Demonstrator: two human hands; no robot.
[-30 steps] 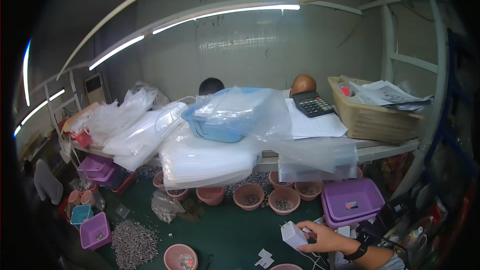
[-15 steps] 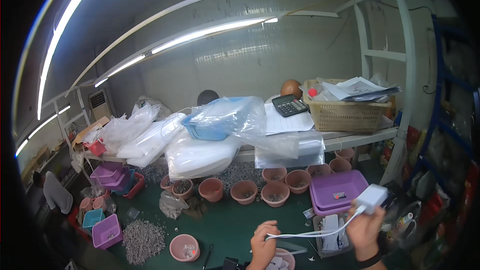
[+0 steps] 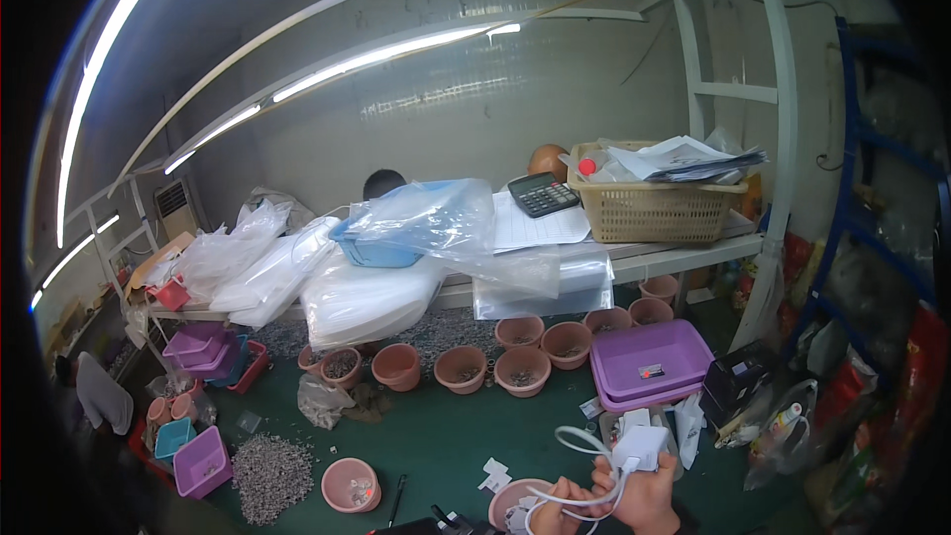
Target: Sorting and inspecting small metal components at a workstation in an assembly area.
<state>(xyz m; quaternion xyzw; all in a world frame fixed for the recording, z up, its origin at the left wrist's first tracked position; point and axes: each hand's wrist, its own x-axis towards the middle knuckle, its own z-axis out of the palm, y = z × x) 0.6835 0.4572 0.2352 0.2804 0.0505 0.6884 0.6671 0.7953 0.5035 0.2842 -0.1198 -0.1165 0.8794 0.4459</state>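
In my right hand [image 3: 646,501] is a white, boxy power adapter [image 3: 642,447], with a white cable [image 3: 573,439] looping out from it. My left hand [image 3: 561,513] is closed on the cable just left of the right hand, so the two hands nearly touch. Part of the left hand is cut off by the lower edge. Right beside it stands a pink bowl [image 3: 502,501] with white pieces in it. Some white paper pieces [image 3: 493,476] lie on the green table next to that bowl. Behind my right hand is a grey tray, partly hidden.
Purple trays [image 3: 654,362] sit beyond my hands, with several pink bowls [image 3: 462,370] in a row to their left. A pile of small grey parts [image 3: 272,481], a pink bowl [image 3: 351,484] and a black pen [image 3: 398,497] are at left. A shelf carries a beige basket [image 3: 654,213].
My right hand has brought the adapter down and left, close to my left hand. The cable, stretched between the hands before, now hangs in loops. The whole view has shifted slightly.
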